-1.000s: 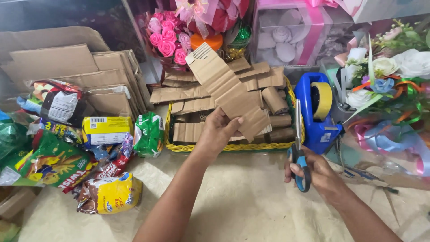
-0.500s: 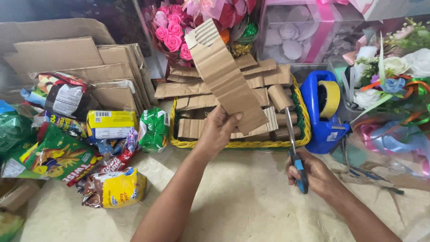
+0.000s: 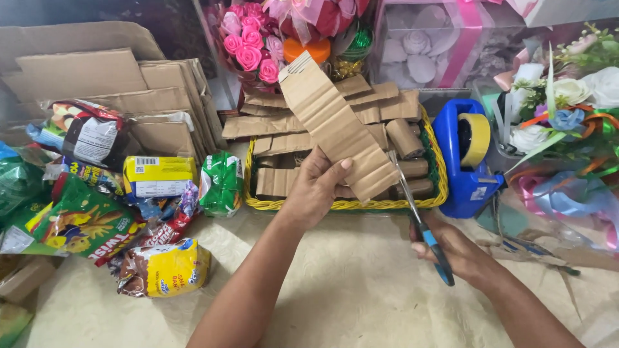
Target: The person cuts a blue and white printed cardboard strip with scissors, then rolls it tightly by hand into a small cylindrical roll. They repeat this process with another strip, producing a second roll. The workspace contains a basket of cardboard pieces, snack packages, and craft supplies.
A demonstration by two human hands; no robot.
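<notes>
I see my left hand [image 3: 316, 187] pinching a long strip of corrugated cardboard [image 3: 335, 125] near its lower end, thumb on the front face and the other fingers hidden behind it; the strip slants up and away to the left, above the yellow wicker basket [image 3: 435, 145]. My right hand [image 3: 451, 248] is closed around the blue handles of a pair of scissors [image 3: 419, 222], whose blades point up toward the strip's lower right corner and appear to meet its edge; I cannot tell how far apart the blades stand. The basket holds more cardboard pieces [image 3: 290, 122], flat and rolled, partly covered by the strip. Just right of the basket stands a blue tape dispenser [image 3: 464, 161] with 1 yellow roll. Snack packets [image 3: 97, 193] lie heaped at the left, some cut off by the picture's edge, with folded cardboard boxes [image 3: 97, 77] behind them. Pink paper roses [image 3: 248, 42] and ribboned gift items at the top are cropped and hard to make out.
</notes>
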